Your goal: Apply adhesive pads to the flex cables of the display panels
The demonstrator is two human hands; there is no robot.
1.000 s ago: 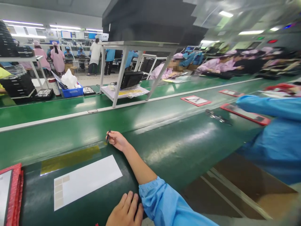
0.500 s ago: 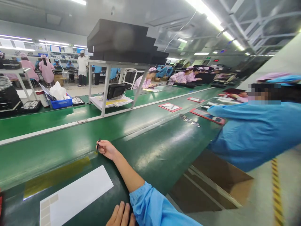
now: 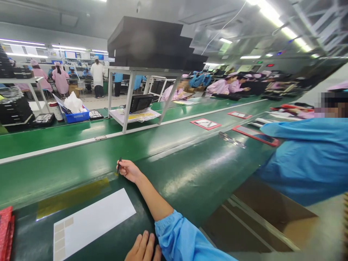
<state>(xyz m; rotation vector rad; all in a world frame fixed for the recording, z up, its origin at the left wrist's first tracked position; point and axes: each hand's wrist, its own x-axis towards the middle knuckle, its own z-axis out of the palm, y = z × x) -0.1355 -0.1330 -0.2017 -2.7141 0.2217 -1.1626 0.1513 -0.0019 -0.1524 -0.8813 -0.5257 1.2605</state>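
Fingers (image 3: 122,164) of the right hand (image 3: 130,171) still pinch a black tool (image 3: 119,167), with more red stack (image 3: 5,232) visible.

- A single head-worn view looks forward and down from above the near edge of the green workbench (image 3: 195,174).
- It sits close enough that the bottom border crops the left hand (image 3: 144,248).
- It reaches a white-coated worker (image 3: 97,77) past the far edge.

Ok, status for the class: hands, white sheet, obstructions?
Right hand pinching dark tool near yellow film. Left hand palm-down, partly out of frame. White sheet flat, no hand covering it.
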